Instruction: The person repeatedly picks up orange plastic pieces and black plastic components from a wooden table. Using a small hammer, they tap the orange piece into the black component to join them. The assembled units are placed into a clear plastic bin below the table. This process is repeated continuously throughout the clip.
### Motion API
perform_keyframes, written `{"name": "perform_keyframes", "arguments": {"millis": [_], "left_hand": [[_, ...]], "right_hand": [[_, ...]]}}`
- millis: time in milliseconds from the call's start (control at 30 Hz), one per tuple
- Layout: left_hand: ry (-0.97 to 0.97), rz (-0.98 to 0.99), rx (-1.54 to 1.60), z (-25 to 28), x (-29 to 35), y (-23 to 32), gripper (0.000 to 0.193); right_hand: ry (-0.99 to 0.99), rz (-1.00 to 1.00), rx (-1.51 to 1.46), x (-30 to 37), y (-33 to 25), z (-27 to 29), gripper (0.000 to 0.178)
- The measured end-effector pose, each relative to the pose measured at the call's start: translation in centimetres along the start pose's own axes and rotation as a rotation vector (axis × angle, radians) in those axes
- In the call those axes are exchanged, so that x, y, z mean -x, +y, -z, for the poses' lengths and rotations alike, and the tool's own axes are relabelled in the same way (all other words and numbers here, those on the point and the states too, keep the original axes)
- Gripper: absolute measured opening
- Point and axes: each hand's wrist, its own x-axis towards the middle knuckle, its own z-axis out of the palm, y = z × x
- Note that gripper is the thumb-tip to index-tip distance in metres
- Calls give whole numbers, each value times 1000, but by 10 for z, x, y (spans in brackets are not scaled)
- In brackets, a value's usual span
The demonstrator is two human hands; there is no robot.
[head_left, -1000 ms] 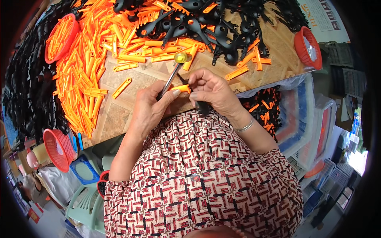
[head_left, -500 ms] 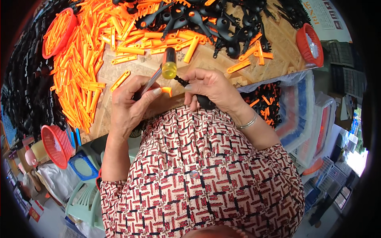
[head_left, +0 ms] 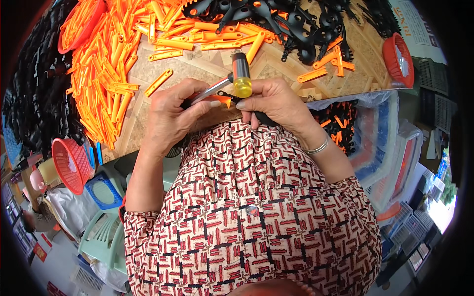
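Observation:
My left hand [head_left: 170, 116] grips the metal shaft of a screwdriver [head_left: 241, 76], whose yellow and black handle sticks up and away over the wooden table [head_left: 207, 61]. My right hand [head_left: 279, 103] pinches a small black plastic part with an orange piece [head_left: 223, 100] fitted at its end, right next to the shaft. Both hands meet at the table's near edge, close to my patterned shirt. The screwdriver tip is hidden between my fingers.
A heap of orange plastic strips [head_left: 106, 74] covers the table's left, black plastic parts [head_left: 296, 24] the far side. Red baskets sit at the left [head_left: 79, 24], right [head_left: 399, 59] and lower left [head_left: 71, 165]. A bag of assembled pieces [head_left: 338, 123] and clear bins [head_left: 390, 143] stand to my right.
The screwdriver handle swung left and nearer, then back to the right and further from me. Both hands stayed together on the small part near the table edge.

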Motion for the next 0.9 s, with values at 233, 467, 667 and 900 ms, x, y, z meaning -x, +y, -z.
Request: {"name": "perform_keyframes", "arguments": {"millis": [233, 467, 667, 900], "left_hand": [[-48, -110, -93, -2, -3, -1, 20], [-54, -176, -212, -6, -5, 8, 18], [-41, -140, -310, -16, 2, 16, 15], [-38, 37, -440, -23, 4, 16, 19]], "right_hand": [[-1, -8, 32, 1, -3, -4, 15], [17, 17, 118, 0, 4, 0, 16], [53, 84, 237, 7, 3, -5, 12], [121, 519, 820, 1, 26, -4, 10]]}}
